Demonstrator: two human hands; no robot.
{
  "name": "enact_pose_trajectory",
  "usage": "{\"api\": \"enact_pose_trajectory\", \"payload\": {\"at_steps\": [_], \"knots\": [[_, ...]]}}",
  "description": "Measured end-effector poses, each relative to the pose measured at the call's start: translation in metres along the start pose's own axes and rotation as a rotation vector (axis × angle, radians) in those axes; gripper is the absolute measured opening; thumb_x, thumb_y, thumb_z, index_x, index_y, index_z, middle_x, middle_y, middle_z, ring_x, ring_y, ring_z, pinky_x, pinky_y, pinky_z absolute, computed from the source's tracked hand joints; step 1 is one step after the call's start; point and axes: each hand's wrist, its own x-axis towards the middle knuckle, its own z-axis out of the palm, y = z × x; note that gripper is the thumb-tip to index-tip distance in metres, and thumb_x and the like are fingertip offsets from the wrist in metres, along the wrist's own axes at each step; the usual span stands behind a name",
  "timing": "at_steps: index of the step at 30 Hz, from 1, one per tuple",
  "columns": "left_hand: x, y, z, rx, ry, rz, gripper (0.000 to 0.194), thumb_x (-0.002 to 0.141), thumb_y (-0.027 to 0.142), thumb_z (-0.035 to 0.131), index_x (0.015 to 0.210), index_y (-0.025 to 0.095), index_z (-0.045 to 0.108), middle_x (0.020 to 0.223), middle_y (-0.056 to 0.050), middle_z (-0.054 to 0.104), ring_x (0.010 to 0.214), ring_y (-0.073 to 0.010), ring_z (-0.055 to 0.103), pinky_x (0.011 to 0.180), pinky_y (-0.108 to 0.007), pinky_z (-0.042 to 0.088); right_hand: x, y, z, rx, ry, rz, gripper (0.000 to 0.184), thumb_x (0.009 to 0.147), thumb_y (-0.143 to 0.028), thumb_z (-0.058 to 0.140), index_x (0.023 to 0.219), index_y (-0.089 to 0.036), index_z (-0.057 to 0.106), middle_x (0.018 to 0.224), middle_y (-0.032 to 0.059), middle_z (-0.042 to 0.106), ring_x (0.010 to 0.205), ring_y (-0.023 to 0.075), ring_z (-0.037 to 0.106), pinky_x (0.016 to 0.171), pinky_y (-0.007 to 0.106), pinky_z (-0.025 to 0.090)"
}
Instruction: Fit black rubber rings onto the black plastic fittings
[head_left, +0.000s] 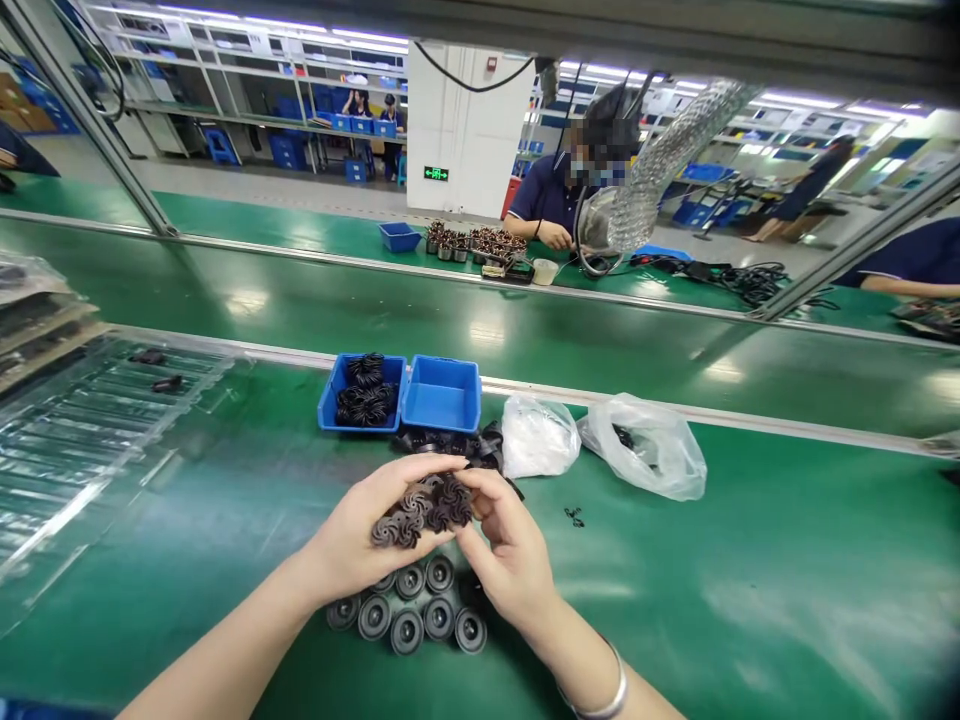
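My left hand (360, 520) is curled around several small dark fan wheels (409, 518) with curved blades, stacked close together. From the other side my right hand (514, 540), with a silver bangle on the wrist, closes its fingers and thumb on the right end of the same bunch. Just below the hands, several round grey-black cup-shaped parts (407, 632) lie in rows on the green table (720, 590). Some of them are partly hidden by my hands. More black parts (491, 445) lie behind my fingers, too covered to name.
Beyond my hands stand a blue bin (326, 415) holding black parts and a second blue bin (442, 390). Two clear plastic bags (540, 437) lie to their right, near tiny black pieces (574, 517). A clear tray (97, 450) is at left. A co-worker (551, 200) sits across.
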Motion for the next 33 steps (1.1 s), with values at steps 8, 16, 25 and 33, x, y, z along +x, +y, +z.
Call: {"api": "enact_pose_trajectory", "payload": {"at_steps": [8, 16, 25, 33], "knots": [[0.004, 0.005, -0.002, -0.697, -0.002, -0.534, 0.05, 0.086, 0.022, 0.072, 0.134, 0.026, 0.06, 0.143, -0.011, 0.058, 0.129, -0.0329, 0.057, 0.108, -0.047, 0.049, 0.006, -0.001, 0.002, 0.033, 0.072, 0.275, 0.028, 0.094, -0.035, 0.063, 0.119, -0.023, 0.058, 0.079, -0.0012, 0.057, 0.066, 0.0117, 0.055, 0.062, 0.024, 0.049], [0.009, -0.006, -0.005, -1.187, 0.075, -0.844, 0.042, 0.099, 0.034, 0.05, 0.126, 0.007, 0.066, 0.133, -0.019, 0.065, 0.118, -0.0334, 0.066, 0.107, -0.047, 0.051, 0.009, 0.0, -0.003, 0.093, 0.072, 0.321, 0.032, 0.096, -0.044, 0.058, 0.118, -0.021, 0.06, 0.07, -0.0052, 0.044, 0.055, 0.0082, 0.042, 0.05, 0.022, 0.036], [0.011, -0.008, -0.005, -1.214, 0.027, -0.909, 0.046, 0.098, 0.042, 0.052, 0.122, 0.006, 0.067, 0.132, -0.02, 0.065, 0.122, -0.0359, 0.062, 0.097, -0.039, 0.058, 0.009, -0.004, -0.008, 0.041, 0.054, 0.293, 0.028, 0.097, -0.041, 0.055, 0.114, -0.02, 0.062, 0.07, -0.0043, 0.045, 0.056, 0.0085, 0.044, 0.051, 0.022, 0.037], [0.01, -0.012, -0.004, -1.178, -0.011, -0.938, 0.05, 0.097, 0.048, 0.05, 0.12, 0.008, 0.069, 0.137, -0.02, 0.061, 0.123, -0.0399, 0.06, 0.089, -0.042, 0.06, 0.009, -0.005, -0.011, -0.019, 0.046, 0.262, 0.03, 0.1, -0.042, 0.049, 0.115, -0.02, 0.063, 0.07, -0.0014, 0.051, 0.059, 0.011, 0.049, 0.053, 0.023, 0.042]]}}
